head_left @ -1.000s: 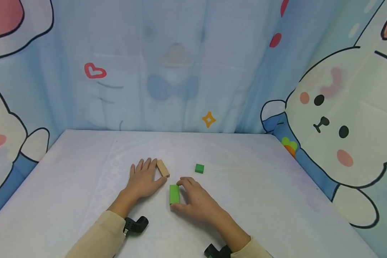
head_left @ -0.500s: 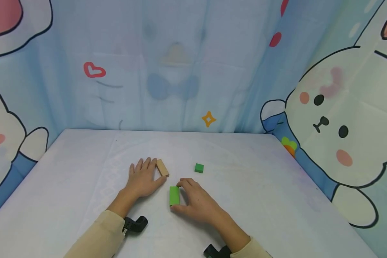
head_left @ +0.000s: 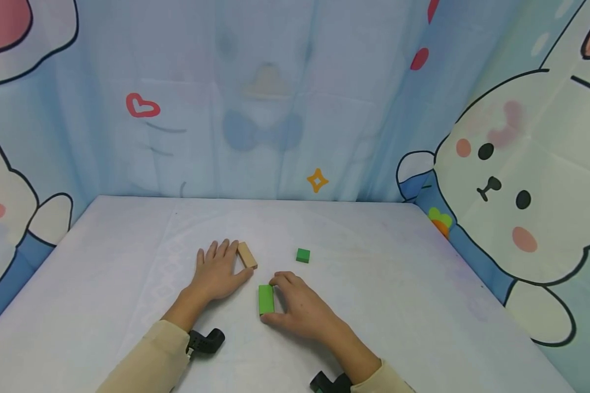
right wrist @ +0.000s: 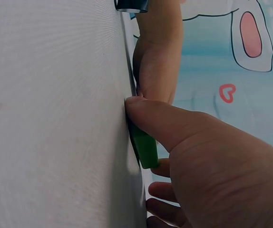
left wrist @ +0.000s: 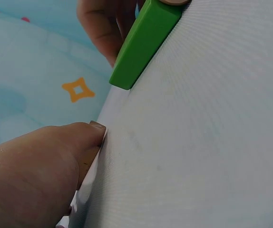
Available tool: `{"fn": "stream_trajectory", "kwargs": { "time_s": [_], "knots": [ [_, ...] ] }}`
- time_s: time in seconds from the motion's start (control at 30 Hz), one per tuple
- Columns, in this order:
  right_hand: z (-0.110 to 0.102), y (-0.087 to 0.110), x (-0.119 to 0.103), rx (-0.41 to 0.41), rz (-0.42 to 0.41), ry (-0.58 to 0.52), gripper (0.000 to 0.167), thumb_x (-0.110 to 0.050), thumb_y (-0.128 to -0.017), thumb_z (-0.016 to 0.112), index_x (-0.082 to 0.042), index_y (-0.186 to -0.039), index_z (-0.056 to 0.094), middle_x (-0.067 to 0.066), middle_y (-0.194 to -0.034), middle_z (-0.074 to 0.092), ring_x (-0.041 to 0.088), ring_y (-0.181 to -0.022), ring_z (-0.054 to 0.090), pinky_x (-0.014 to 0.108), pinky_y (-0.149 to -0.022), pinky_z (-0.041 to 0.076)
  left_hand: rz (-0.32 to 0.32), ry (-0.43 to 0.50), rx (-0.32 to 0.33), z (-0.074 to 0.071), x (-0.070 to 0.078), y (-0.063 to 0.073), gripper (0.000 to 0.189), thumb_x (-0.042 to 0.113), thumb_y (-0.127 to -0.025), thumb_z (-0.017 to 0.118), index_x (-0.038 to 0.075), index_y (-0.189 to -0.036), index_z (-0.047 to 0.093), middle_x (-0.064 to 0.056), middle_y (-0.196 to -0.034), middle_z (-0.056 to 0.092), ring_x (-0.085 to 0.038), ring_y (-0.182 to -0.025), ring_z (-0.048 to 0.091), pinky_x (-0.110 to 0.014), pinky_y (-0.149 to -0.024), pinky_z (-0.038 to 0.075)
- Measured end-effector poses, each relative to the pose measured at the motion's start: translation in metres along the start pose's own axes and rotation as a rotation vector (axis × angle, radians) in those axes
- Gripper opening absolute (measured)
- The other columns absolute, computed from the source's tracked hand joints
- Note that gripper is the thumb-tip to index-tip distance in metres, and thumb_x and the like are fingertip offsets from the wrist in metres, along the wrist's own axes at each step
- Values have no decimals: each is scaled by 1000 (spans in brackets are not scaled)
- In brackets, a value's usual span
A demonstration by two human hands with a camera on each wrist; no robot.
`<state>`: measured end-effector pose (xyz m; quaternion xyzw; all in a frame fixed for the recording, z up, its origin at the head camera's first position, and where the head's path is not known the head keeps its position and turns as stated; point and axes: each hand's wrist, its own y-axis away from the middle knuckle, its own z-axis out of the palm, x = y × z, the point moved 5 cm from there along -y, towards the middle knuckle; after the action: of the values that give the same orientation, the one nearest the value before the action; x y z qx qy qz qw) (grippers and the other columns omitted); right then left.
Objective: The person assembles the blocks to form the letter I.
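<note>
My left hand [head_left: 217,277] lies on the white table with its fingers straight and spread. A tan wooden block [head_left: 247,255] sits between its index fingertip and thumb, close against both; in the left wrist view the thumb partly hides this block [left wrist: 87,164]. Nearer the person, a bright green rectangular block [head_left: 266,299] lies on the table. My right hand [head_left: 302,307] pinches it by its two short ends, thumb at the near end and curled fingers at the far end. The right wrist view shows the green block [right wrist: 145,147] partly behind the thumb.
A small dark green block [head_left: 302,255] stands alone beyond the right hand. The table [head_left: 398,273] has a white cloth, with its far edge against a blue printed curtain [head_left: 187,65]. Both wrists wear black camera mounts, the left mount [head_left: 206,341] near the sleeve.
My right hand and the bright green block have slid slightly toward the person. The left hand, the wooden block and the small green block keep their places; the head view has shifted a little.
</note>
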<state>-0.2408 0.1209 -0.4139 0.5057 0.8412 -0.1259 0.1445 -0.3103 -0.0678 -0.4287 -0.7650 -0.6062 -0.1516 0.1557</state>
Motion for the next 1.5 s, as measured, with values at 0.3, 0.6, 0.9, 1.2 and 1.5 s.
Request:
{"fn": "stream_trajectory", "kwargs": {
  "time_s": [0.3, 0.6, 0.9, 1.2, 1.5],
  "knots": [
    [1, 0, 1, -16, 5, 6, 66, -45, -88, 81, -8, -137, 58, 12, -149, 54, 30, -140, 53, 48, -113, 46, 3, 1, 3, 1, 0, 0, 86, 54, -99, 58, 2, -161, 30, -26, -167, 29, -50, -156, 18, -72, -122, 9],
    [2, 0, 0, -7, -15, 23, 67, -44, -87, 82, -7, -137, 58, 13, -148, 55, 31, -138, 54, 47, -113, 47, 4, 9, 9, 1, 0, 2, 84, 52, -100, 59, 2, -161, 31, -27, -166, 30, -51, -156, 18, -72, -122, 10],
    [1, 0, 1, -14, -6, -9, 76, -45, -86, 82, -5, -143, 52, 13, -148, 55, 30, -138, 54, 47, -114, 46, 6, 18, 20, -1, 1, 3, 84, 50, -100, 59, -2, -160, 30, -27, -165, 30, -51, -155, 19, -72, -122, 10],
    [0, 2, 3, -10, -8, -76, 77, -50, -88, 78, -7, -146, 49, 12, -147, 56, 30, -138, 55, 49, -113, 46, 2, 27, 17, -2, 0, 2, 84, 50, -100, 59, -3, -158, 32, -28, -165, 30, -50, -156, 19, -72, -122, 10],
    [-3, 3, 4, 11, -62, -141, 62, -43, -94, 74, -13, -144, 53, 8, -146, 56, 28, -139, 54, 50, -113, 46, 0, 39, 9, -2, 0, 2, 84, 49, -99, 60, -4, -158, 32, -28, -166, 28, -51, -156, 17, -72, -122, 8]
  ]
}}
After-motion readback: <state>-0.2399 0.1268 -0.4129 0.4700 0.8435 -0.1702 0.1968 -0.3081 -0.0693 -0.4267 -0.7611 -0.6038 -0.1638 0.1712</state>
